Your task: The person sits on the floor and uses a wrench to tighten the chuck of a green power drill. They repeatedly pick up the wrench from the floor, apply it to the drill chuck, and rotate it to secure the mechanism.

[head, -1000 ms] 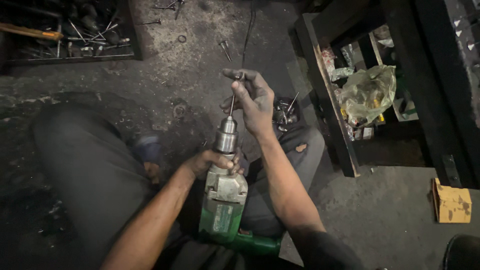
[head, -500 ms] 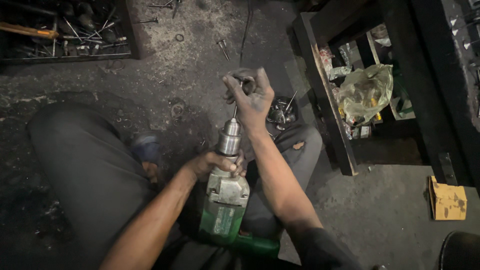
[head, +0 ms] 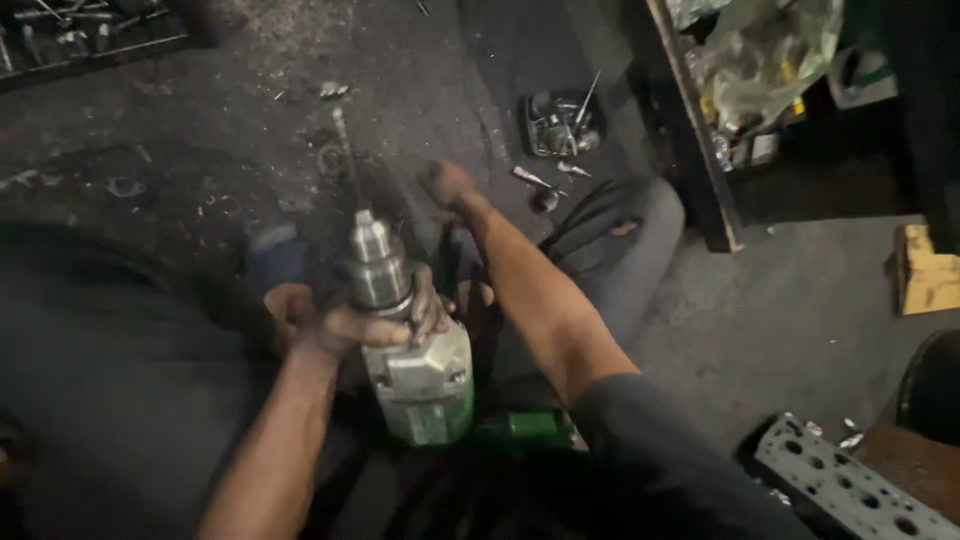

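Right hand (head: 447, 184) had dropped off the bit (head: 345, 150) since half a sec before, now a blurred fist beside it; grip contents couldn't be made out. Left hand (head: 345, 322) was clamped round the chuck (head: 377, 264) of the green electric drill (head: 420, 385), resting in the lap; rear handle partly hidden. View had swung closer.

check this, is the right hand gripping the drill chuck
No, the left hand wraps the drill chuck, while the right hand is out over the floor.
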